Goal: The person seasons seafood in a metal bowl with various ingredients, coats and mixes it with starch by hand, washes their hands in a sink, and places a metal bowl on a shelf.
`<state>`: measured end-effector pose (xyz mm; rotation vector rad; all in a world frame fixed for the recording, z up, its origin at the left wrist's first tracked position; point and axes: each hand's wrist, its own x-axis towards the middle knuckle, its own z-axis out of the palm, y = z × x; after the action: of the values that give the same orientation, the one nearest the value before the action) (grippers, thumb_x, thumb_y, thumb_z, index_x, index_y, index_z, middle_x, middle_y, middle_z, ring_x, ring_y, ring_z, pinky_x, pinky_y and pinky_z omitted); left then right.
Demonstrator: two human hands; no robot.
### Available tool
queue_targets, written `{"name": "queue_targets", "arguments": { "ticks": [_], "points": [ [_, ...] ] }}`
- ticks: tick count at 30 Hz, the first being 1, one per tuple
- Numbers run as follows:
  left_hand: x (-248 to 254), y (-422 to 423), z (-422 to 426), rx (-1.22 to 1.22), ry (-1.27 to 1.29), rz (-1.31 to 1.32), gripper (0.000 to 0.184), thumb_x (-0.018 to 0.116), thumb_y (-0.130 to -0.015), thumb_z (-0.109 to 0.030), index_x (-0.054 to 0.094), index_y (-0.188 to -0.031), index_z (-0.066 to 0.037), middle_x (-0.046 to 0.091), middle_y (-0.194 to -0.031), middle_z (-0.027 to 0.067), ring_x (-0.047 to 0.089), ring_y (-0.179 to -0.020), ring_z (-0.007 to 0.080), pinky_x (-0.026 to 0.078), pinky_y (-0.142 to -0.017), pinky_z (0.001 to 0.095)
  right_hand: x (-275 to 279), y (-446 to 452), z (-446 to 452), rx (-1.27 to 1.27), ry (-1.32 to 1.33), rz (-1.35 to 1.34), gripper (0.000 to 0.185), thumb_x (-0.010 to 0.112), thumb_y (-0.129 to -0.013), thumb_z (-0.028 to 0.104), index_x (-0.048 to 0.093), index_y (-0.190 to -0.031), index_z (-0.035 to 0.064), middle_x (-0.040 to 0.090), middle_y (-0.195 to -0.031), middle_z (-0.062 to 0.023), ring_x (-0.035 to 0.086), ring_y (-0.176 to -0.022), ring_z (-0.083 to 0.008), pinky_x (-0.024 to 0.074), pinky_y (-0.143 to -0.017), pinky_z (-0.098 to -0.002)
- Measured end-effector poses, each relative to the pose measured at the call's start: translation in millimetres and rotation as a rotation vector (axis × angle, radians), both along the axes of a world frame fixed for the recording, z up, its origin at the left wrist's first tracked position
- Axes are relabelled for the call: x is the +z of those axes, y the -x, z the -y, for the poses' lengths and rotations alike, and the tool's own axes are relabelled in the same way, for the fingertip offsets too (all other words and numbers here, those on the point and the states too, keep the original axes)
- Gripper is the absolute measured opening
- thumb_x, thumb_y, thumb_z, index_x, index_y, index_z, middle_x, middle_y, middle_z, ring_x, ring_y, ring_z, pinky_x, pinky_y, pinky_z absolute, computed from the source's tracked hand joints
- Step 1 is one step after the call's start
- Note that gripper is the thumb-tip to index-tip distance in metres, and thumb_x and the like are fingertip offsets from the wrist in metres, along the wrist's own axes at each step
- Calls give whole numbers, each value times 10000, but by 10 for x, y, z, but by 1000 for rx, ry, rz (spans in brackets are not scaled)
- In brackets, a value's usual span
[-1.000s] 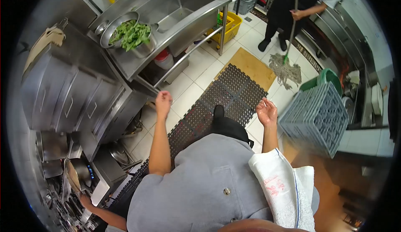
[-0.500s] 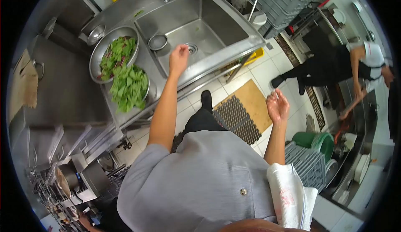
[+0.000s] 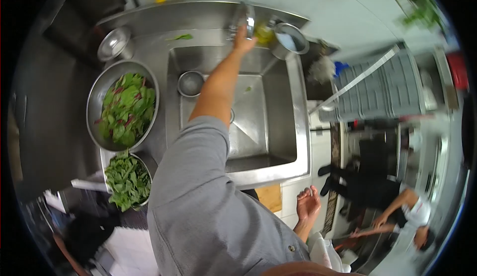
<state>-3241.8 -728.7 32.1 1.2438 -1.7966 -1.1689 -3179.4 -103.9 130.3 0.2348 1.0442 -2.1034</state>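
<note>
My left hand [image 3: 244, 41] is stretched across the sink [image 3: 300, 127] to the metal faucet [image 3: 244, 20] at its back edge. Its fingers are closed at the faucet, though blur softens the grip. Low on the right, my right hand [image 3: 308, 205] hangs in the air, palm up, fingers loosely bent and apart, holding nothing. A small metal bowl [image 3: 191, 84] sits inside the sink at the left. On the counter left of the sink stand a wide metal bowl [image 3: 94, 104] of leafy greens [image 3: 128, 108] and a smaller container of green leaves [image 3: 126, 180].
Beside the faucet are a bottle of yellow liquid [image 3: 265, 33] and a metal pot [image 3: 290, 40]. A metal bowl [image 3: 115, 45] rests at the back left. Grey stacked racks [image 3: 380, 87] stand right of the sink. A co-worker [image 3: 382, 196] is at the lower right; another person is at lower left.
My left hand has moved from above the sink's front to the faucet at the back. The view has swung toward the sink. My right hand stays raised, free of any object.
</note>
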Motion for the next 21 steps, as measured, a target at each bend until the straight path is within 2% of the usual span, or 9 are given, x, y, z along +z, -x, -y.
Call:
{"name": "queue_targets", "arguments": {
  "ticks": [4,7,9,10,12,14,17,20,21],
  "points": [
    [111,-448,-210,-232,311,183,709,679,-697,-161,389,-1339,-80,440,-1350,155,434,-1234,298,365,-1028,375,102,592,886,237,3,-62,214,599,-863,176,592,-1030,41,616,-818,-88,586,-747,-193,475,-662,-307],
    [-196,-739,-148,-481,938,618,798,683,-703,-187,308,-1402,-95,390,-1404,143,421,-1246,294,347,-1043,373,90,1046,1724,484,7,-143,204,593,-870,157,577,-1041,47,616,-845,-77,597,-771,-182,493,-657,-300],
    [0,-787,-228,-548,638,644,723,624,-730,-133,332,-1392,-102,345,-1441,121,361,-1303,315,342,-1048,383,103,1246,2429,669,-10,-268,190,588,-876,144,566,-1039,50,608,-851,-73,587,-741,-169,489,-639,-286],
    [-97,-726,-198,-525,343,589,696,630,-724,-171,380,-1370,-102,348,-1439,134,418,-1259,323,378,-1015,394,130,1236,2785,742,-27,-299,182,586,-879,138,559,-1037,51,597,-842,-75,574,-712,-158,477,-614,-276],
    [-82,-914,-299,-555,241,456,498,636,-730,-283,592,-1184,-84,411,-1373,194,538,-1106,354,451,-902,441,39,1215,3480,922,-52,-467,191,559,-884,121,551,-1053,31,617,-884,-99,598,-724,-154,502,-626,-273],
    [-158,-1183,-627,-107,144,111,385,606,-759,-275,637,-1103,-105,592,-1123,214,567,-1035,379,455,-879,446,-104,1075,4115,1049,-73,-523,202,544,-879,102,544,-1062,16,623,-909,-112,607,-746,-167,513,-652,-281],
    [-46,-1679,-1051,162,-19,154,267,603,-705,-186,654,-930,-51,645,-912,216,618,-894,380,492,-782,441,-417,832,4880,1264,-100,-439,216,542,-873,84,539,-1072,-3,625,-933,-121,614,-784,-178,517,-681,-284],
    [-116,-2123,-1348,234,-30,140,228,600,-700,-150,661,-897,-52,651,-907,206,622,-901,368,492,-780,438,-869,702,5337,1230,-76,-366,233,554,-863,68,542,-1080,-17,624,-919,-124,619,-815,-193,518,-701,-283],
    [-24,-2265,-1428,257,-20,148,228,600,-700,-150,661,-897,-52,651,-907,206,622,-901,368,492,-780,438,-1013,652,5453,1032,-102,-330,226,582,-852,75,552,-1057,-14,627,-898,-125,597,-666,-164,503,-571,-254]
  ]
}}
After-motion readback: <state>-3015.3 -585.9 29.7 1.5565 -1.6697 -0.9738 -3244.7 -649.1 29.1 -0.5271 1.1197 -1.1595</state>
